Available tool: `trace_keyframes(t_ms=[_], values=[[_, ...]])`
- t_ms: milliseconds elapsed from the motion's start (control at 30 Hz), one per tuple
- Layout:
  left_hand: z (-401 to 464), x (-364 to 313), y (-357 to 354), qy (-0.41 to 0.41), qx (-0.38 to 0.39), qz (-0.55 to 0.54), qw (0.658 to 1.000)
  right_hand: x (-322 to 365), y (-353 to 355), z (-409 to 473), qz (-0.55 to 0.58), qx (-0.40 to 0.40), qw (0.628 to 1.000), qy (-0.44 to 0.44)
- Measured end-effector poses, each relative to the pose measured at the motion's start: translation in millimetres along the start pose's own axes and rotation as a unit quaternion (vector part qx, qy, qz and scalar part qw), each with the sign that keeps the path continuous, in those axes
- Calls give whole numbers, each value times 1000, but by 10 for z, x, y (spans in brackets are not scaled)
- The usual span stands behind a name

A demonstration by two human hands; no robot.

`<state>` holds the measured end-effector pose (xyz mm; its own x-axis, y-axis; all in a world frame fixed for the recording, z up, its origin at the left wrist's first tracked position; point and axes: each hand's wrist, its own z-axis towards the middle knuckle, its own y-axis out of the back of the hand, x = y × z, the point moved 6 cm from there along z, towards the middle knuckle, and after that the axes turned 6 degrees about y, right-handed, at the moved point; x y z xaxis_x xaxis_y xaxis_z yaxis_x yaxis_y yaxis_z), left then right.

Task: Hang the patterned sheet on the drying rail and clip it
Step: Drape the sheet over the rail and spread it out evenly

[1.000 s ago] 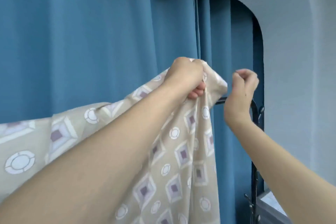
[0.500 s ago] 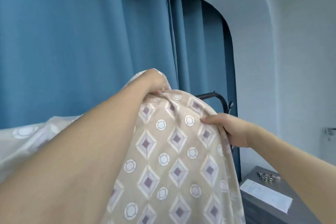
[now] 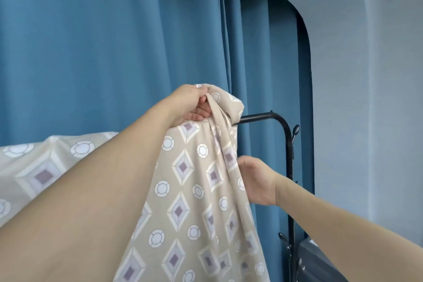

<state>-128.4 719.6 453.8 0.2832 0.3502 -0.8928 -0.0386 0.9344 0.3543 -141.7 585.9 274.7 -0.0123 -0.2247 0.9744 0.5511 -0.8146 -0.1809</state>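
Blue pleated curtains (image 3: 103,52) hang behind. Your right hand (image 3: 257,182) grasps the soft diamond-print sheet's (image 3: 190,201) hanging edge; your left hand (image 3: 191,104) clenches its bunched top over the thin black metal rail (image 3: 258,118).

Bare stretch of black rail (image 3: 256,118) exposed right of bunched patterned sheet (image 3: 187,181) — open room above it, only blue curtain (image 3: 103,41) behind. Rail bends down into upright post (image 3: 290,167), hook knob (image 3: 295,130) jutting at its right, more hooks lower down. Left hand (image 3: 191,104) grips sheet bunch at rail height, blocking approach from left. Right hand (image 3: 257,182) at sheet's right edge, between cloth and post — narrow gap there. Grey wall (image 3: 366,121) right of post, free space before it. Dark grey object (image 3: 320,261) at bottom right.
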Motion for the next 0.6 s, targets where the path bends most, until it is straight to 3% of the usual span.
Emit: trace_keyframes(t_ms=[100,233,400,600], values=[[29,113,6,50,-35,65,996,-81,147,-21,20,12,999,-47],[11,241,84,80,-78,118,987,38,286,-36,-29,12,999,-22],[54,152,208,79,-169,126,974,613,639,-121,-85,-105,989,56],[60,-30,279,53,-245,175,952,1395,736,-187,-199,-207,947,146]])
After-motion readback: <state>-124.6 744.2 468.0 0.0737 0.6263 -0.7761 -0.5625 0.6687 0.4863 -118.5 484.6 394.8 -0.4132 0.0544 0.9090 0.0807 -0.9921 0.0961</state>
